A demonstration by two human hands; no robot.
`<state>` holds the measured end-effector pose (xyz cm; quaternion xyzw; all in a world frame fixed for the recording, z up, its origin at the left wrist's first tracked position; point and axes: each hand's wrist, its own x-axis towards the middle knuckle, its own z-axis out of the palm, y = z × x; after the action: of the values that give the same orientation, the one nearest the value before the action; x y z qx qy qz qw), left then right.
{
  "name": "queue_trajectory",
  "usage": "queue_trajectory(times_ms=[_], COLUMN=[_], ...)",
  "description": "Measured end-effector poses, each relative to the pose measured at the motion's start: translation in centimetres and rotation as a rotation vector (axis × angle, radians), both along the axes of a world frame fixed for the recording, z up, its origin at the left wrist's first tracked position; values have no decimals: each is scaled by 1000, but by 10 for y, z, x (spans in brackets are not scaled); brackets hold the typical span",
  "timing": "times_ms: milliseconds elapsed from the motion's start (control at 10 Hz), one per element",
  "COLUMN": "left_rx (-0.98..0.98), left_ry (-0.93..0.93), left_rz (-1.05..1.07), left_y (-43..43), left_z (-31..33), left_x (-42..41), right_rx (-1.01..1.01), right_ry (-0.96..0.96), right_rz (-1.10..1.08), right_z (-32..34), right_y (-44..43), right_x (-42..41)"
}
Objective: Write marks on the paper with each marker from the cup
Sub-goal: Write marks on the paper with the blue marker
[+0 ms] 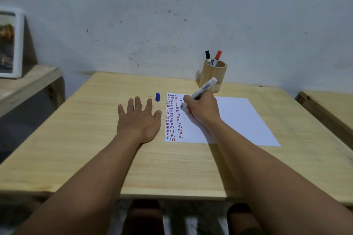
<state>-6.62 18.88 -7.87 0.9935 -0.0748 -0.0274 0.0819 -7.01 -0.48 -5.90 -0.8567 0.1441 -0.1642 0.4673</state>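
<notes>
A white sheet of paper (238, 120) lies on the wooden table (95, 139), its left part filled with columns of short red, black and blue marks. My right hand (202, 109) grips an uncapped white marker (205, 87), its tip touching the paper near the top of the third column. The blue cap (157, 97) stands upright on the table just left of the paper. My left hand (140, 118) rests flat on the table, fingers spread, holding nothing. A wooden cup (213, 76) behind the paper holds a black-capped marker (208, 57) and a red-capped marker (217, 57).
A grey wall rises right behind the table. At the left stands a lower wooden shelf (28, 82) with a framed picture (10, 44). Another wooden surface (328, 107) sits at the right edge. My knees show under the table's near edge.
</notes>
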Motion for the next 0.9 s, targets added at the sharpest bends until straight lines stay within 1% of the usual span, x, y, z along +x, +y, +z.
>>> queue_trajectory(times_ms=[400, 500, 600, 700, 800, 900], left_rx=[17, 6, -25, -107, -270, -349], left_ry=[11, 8, 13, -71, -207, -243], left_rz=[4, 2, 13, 66, 122, 59], left_y=[-1, -1, -1, -4, -10, -13], left_z=[1, 1, 2, 8, 22, 28], left_x=[-1, 0, 1, 4, 11, 22], right_rx=[-2, 32, 115, 184, 208, 244], right_ry=[9, -12, -37, -31, -63, -96], right_rz=[27, 8, -14, -12, 20, 52], right_z=[1, 0, 1, 4, 11, 19], right_y=[-2, -3, -5, -6, -5, -3], right_x=[1, 2, 2, 6, 10, 10])
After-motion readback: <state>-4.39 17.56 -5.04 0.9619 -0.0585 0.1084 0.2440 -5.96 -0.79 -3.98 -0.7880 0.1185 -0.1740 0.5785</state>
